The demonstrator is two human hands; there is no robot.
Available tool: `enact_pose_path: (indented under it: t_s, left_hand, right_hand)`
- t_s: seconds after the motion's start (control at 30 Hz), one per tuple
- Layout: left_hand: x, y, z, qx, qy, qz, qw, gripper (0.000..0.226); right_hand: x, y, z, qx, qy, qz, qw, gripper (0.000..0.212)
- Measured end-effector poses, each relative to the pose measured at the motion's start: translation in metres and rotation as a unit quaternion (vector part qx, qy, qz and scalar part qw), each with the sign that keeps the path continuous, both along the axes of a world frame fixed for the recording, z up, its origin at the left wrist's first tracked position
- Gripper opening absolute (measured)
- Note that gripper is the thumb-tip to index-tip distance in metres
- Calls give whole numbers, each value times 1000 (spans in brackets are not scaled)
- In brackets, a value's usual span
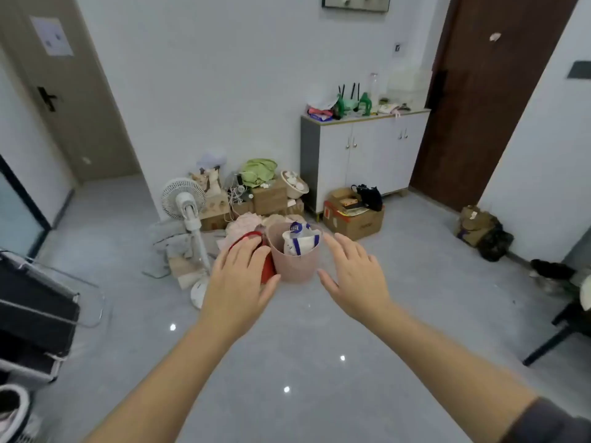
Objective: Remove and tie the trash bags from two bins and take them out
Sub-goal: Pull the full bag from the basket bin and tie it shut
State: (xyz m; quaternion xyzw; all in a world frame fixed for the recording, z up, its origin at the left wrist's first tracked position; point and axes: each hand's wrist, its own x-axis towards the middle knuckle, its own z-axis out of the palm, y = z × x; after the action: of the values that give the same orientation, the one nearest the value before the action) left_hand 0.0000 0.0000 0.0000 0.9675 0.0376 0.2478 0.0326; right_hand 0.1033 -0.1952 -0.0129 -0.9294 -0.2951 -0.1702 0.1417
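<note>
Head view, left to right. A fan (184,198) stood on the floor (303,346) beside a heap of cloth and cartons against the wall. The red bin (268,270) stood on the floor just right of the fan's base, close against the pink bin (295,266), and most of it was hidden behind the left hand (238,279). That hand reached forward in front of the red bin, fingers straight, grip released, holding nothing. Whether it touched the bin could not be told. The pink bin stood upright between the two hands, with a white-and-blue bag (300,239) rising above its rim. The right hand (355,276) hovered just right of the pink bin, fingers spread, grip released, apart from the bin. Farther right, a box (355,219) lay on the floor before a white cabinet (367,155), with a dark door (486,107) beyond.
</note>
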Motion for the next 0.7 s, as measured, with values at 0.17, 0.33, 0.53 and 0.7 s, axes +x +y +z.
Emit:
enact_pose_path:
  t_s: [0.17,0.33,0.53,0.7]
  left_hand:
    - [-37,79,-43,-23,27,34,999,46]
    - [-53,153,-74,-27,29,81,996,45]
    - [-52,259,-113,-65,72,136,986,48]
    - [-73,332,-140,-74,100,175,977,45]
  right_hand:
    - [-25,87,-32,-23,73,42,996,65]
    - [-27,169,-65,-57,99,85,990,64]
    - [-12,288,-99,-84,132,134,979,61]
    - [-8,376,-121,-119,179,157,964,60]
